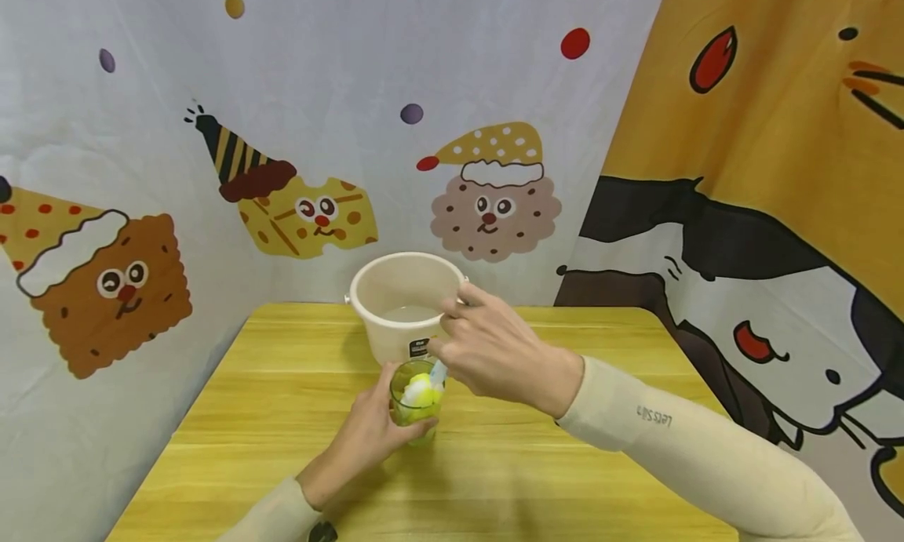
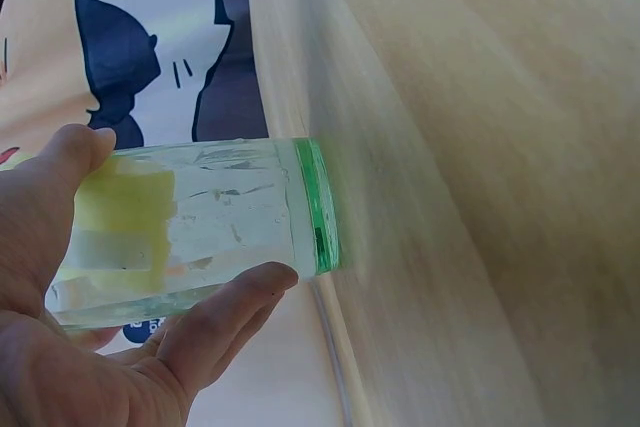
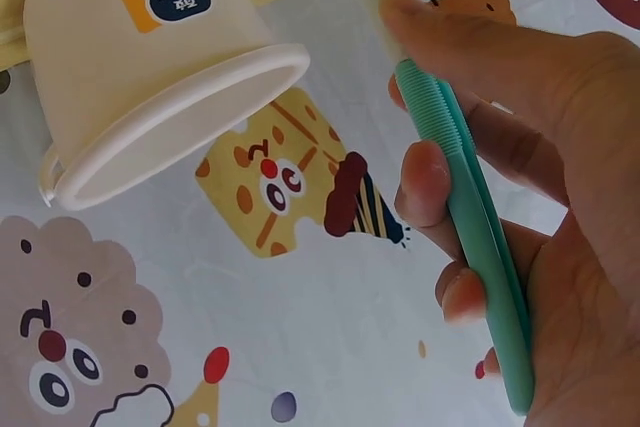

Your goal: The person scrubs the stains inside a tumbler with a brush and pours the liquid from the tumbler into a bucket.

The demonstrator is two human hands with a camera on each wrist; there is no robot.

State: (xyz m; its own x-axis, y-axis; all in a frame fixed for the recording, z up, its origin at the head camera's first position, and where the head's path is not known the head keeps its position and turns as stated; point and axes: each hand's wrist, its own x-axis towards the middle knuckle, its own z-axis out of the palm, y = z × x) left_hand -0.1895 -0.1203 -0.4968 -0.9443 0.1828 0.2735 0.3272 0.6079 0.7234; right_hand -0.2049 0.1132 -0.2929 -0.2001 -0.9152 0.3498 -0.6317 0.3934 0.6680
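A clear glass with a green base (image 2: pixel 315 207) is held by my left hand (image 1: pixel 363 434), thumb on one side and fingers on the other. Inside the glass sits a yellow and white head (image 1: pixel 421 390), also visible through the glass wall as a yellow block (image 2: pixel 125 222) in the left wrist view. My right hand (image 1: pixel 494 350) is above and to the right of the glass, gripping a teal handle (image 3: pixel 478 237) between thumb and curled fingers. The handle slants down toward the glass mouth.
A cream bucket (image 1: pixel 387 340) with a label stands upright just behind the glass, near the far edge of the wooden table (image 1: pixel 537 463). A cloth with cartoon figures (image 1: pixel 318 79) hangs behind the table.
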